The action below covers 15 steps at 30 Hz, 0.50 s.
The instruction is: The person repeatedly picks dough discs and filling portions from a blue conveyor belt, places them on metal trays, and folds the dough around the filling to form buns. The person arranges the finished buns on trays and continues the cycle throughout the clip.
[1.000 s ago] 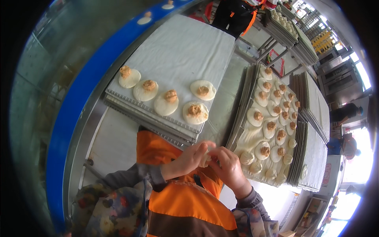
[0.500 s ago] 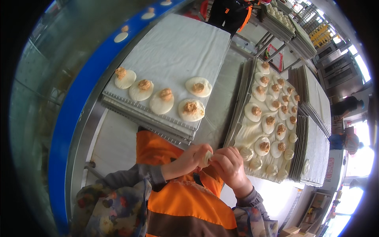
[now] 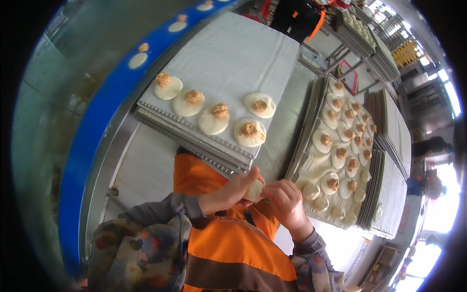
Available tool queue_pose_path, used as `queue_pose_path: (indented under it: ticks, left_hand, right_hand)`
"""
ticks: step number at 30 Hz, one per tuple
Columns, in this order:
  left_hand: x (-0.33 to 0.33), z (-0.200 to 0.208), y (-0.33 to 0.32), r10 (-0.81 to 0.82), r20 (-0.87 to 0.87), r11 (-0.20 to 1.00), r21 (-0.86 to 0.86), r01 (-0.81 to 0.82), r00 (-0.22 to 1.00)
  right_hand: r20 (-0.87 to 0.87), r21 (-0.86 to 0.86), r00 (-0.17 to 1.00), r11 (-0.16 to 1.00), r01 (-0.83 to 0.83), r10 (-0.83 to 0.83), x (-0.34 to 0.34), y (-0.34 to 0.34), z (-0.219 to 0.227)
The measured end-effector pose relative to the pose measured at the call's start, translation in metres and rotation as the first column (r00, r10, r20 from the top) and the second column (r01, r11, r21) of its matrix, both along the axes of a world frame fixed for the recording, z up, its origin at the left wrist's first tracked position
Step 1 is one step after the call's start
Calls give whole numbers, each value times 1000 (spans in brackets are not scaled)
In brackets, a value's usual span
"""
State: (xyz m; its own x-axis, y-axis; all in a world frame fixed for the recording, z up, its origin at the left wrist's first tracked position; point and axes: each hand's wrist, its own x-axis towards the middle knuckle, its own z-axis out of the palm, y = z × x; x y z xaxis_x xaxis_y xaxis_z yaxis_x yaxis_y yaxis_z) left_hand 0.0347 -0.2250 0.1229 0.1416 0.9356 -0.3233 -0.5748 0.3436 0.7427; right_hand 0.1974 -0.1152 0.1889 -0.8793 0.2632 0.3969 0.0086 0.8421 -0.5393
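Between my two hands, in front of my orange apron, is a small pale dough bun (image 3: 255, 191). My left hand (image 3: 227, 193) cups it from the left, thumb raised along its side. The fingers of my right hand (image 3: 287, 200) pinch its right edge. Whatever is inside the bun is hidden. Ahead of my hands, the near end of a paper-covered tray (image 3: 233, 56) bears several flat dough rounds (image 3: 210, 125) topped with brownish filling. To the right, another tray (image 3: 311, 163) carries more topped rounds, with several pleated buns (image 3: 321, 203) along its near end.
A blue conveyor belt (image 3: 92, 141) curves along the left, carrying dough rounds (image 3: 138, 61) with filling. Stacked trays (image 3: 389, 192) stand at the right. A person (image 3: 296, 17) in dark clothes is beyond the front tray; a rack of buns (image 3: 357, 29) is at the far right.
My left hand has opened out a little, showing more of the bun; my right fingers still pinch it. The view has shifted, so the trays sit further right. Rounds on the belt have moved nearer.
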Motion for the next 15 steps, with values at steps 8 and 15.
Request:
queue_pose_path:
  ticks: [8, 15]
  left_hand:
    - [5, 17, 0, -58, 76, 994, -85, 64, 995]
    - [29, 14, 4, 363, -207, 923, 215, -320, 909]
  right_hand:
    - [99, 23, 992, 996, -86, 83, 0, 4, 18]
    - [176, -416, 947, 852, 319, -268, 1, -12, 11]
